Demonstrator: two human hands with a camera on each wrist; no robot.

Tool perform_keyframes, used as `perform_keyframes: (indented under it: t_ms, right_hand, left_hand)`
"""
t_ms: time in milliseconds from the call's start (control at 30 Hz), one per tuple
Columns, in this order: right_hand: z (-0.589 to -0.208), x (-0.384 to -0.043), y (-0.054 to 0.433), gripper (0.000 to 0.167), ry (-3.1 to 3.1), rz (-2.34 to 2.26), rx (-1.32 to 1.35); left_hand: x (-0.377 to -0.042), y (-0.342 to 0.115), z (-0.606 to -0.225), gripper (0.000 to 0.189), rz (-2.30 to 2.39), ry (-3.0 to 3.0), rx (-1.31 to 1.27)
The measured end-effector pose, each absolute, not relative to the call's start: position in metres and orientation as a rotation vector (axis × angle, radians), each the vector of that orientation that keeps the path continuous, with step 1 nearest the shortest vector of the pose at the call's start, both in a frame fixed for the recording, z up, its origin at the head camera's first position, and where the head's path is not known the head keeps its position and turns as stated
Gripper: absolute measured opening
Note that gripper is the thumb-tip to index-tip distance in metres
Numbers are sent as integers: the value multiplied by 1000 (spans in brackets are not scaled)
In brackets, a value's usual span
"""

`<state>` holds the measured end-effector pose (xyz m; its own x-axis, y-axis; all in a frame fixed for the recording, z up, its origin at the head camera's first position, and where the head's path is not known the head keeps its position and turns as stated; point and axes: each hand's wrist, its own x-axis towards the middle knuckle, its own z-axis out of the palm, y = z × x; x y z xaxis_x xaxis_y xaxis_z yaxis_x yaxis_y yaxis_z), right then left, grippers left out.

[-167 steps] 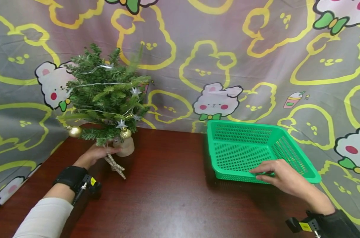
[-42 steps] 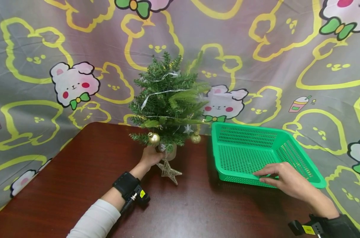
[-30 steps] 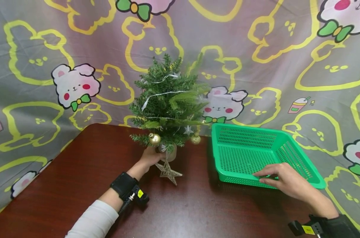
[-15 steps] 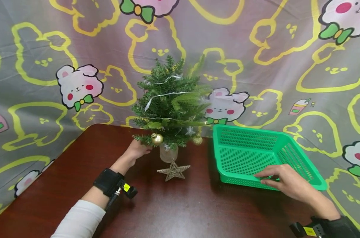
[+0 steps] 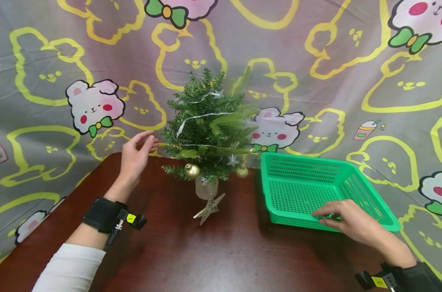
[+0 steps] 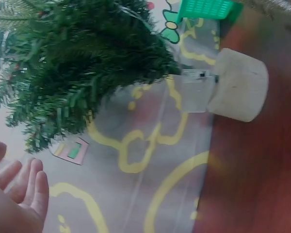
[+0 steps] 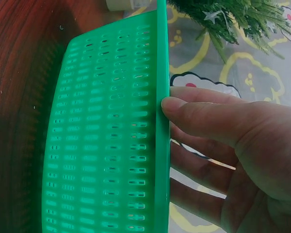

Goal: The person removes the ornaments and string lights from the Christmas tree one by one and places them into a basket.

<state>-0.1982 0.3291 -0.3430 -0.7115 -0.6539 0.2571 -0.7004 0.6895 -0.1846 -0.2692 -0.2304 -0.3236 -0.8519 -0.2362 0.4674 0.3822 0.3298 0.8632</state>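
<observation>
A small Christmas tree (image 5: 210,121) stands upright on the table, strung with silver tinsel, little stars and gold balls (image 5: 192,170). Its pale round base (image 6: 240,85) shows in the left wrist view. From a low branch a glittery gold star (image 5: 208,209) hangs in front of the base, turned partly edge-on. My left hand (image 5: 134,158) is raised at the tree's left, apart from the branches, fingers loosely bent with nothing in them. At the right, my right hand (image 5: 352,219) pinches the near rim of a green plastic basket (image 7: 102,131), thumb on the outer side and fingers behind.
The dark red-brown table (image 5: 221,259) ends at the back against a grey curtain (image 5: 239,36) printed with rabbits and yellow outlines. The basket, with its perforated floor showing, sits just right of the tree.
The tree has been shifted from the left to the middle of the table. My left hand has let go of its base and moved up and left. The star has swung round. My right hand stays put.
</observation>
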Motion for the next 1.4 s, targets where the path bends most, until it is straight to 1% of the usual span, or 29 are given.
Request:
perform_keyframes:
  t_ms: [200,500,733,900,1133,1400]
  right_hand:
    - [-340,-198,328,28,-2740,377,1095]
    - [-334,-196,318,28,-2715,367,1045]
    - [-327,-196,292,36,-2534,510,1137]
    - [-324,-198,266,38,-2404,614,1171]
    - [-321,-200,227,32,-2311,719,1069]
    - [-317,-204,189,24,-2248,1050,848]
  left_hand:
    - [-271,-227,-308,40,-1533,-2034,-245]
    - [-276,-223,-300,40,-1478,-2087,-302]
    - [-279,-222,-299,35,-1489,-2095,-355]
    - [-279,-222,-301,29,-1420,-2095,-385]
    - [-276,-222,-302,28,-1360,-2124,-388]
    - [-278,-226,-309,28,-1402,-2115,-382]
